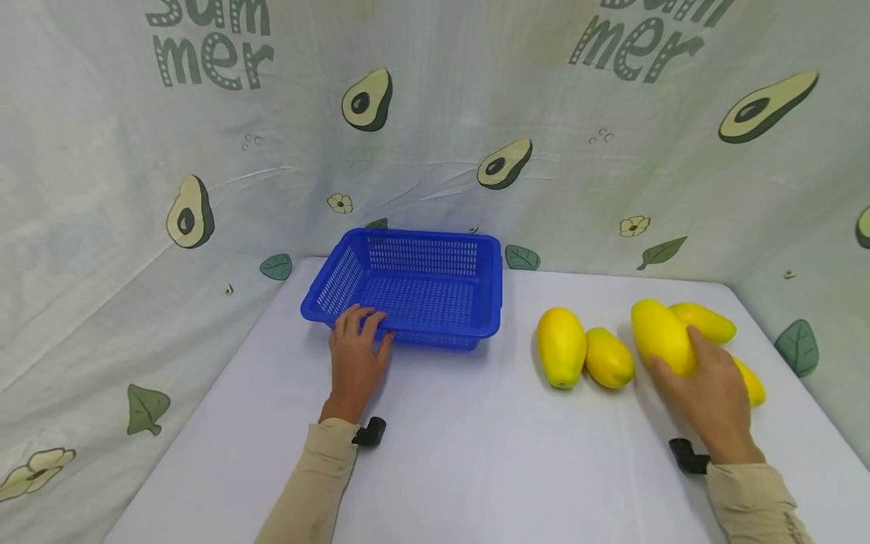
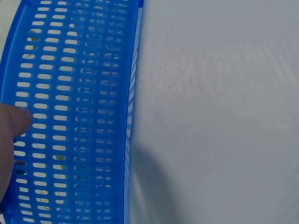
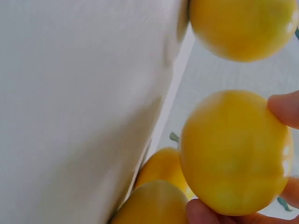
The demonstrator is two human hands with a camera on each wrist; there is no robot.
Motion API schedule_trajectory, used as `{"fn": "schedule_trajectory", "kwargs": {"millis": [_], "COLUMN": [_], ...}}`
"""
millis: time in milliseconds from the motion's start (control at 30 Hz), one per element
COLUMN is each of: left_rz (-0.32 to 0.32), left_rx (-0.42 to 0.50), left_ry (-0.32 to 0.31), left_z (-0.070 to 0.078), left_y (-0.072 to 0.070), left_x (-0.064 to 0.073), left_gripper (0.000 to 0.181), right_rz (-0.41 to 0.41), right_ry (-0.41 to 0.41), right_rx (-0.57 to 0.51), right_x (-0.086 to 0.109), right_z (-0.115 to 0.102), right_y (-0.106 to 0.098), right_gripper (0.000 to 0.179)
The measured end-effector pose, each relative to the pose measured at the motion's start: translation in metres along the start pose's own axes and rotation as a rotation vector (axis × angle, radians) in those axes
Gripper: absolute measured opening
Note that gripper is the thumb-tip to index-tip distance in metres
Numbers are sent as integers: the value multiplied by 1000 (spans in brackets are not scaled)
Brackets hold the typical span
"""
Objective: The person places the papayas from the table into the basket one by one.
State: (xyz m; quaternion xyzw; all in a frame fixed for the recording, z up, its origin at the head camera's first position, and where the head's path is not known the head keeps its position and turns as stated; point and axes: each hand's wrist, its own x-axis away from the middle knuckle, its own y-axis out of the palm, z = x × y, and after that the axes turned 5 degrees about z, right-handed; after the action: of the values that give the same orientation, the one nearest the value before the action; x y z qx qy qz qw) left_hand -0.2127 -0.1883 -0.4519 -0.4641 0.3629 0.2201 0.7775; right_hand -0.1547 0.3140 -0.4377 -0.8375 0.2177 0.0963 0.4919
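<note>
A blue plastic basket (image 1: 435, 332) with slotted walls stands at the back of the table. My left hand (image 1: 356, 366) holds its near rim at the left corner, fingers over the edge; in the left wrist view the thumb (image 2: 16, 120) lies against the slotted wall. On the right, my right hand (image 1: 714, 393) grips a yellow mango (image 1: 662, 336), with fingers and thumb around its sides. The held mango (image 3: 236, 154) appears raised in the right wrist view. Close by lie a long mango (image 1: 561, 347), a smaller one (image 1: 609, 358), one behind (image 1: 707, 323) and a partly hidden one (image 1: 750, 381).
A white cloth covers the table (image 1: 476, 453). Behind it and to both sides hangs a pale curtain (image 1: 435, 113) printed with avocados and leaves. Each wrist carries a small black camera mount, such as the left mount (image 1: 370, 432).
</note>
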Motion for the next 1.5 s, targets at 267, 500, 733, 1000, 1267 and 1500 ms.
{"fn": "schedule_trajectory", "kwargs": {"millis": [267,500,733,1000,1267,1500], "left_rz": [37,17,7,17,34,53], "left_rx": [22,50,53,55,51,46], "left_ry": [9,0,9,3,3,0], "left_z": [-1,-2,-3,-3,-3,-2], "left_y": [0,1,3,3,2,4], "left_x": [1,1,1,0,1,1], "left_gripper": [33,32,31,29,27,27], "right_rz": [63,21,-86,-133,-151,-159], "right_ry": [81,192,278,321,349,313], "right_rx": [-143,-243,-333,-401,-471,-526], "right_x": [0,-1,-3,-8,-14,-17], "right_z": [-4,-6,-10,-19,-31,-49], "right_y": [-1,-3,-5,-6,-7,-9], "right_gripper": [80,79,83,88,88,83]}}
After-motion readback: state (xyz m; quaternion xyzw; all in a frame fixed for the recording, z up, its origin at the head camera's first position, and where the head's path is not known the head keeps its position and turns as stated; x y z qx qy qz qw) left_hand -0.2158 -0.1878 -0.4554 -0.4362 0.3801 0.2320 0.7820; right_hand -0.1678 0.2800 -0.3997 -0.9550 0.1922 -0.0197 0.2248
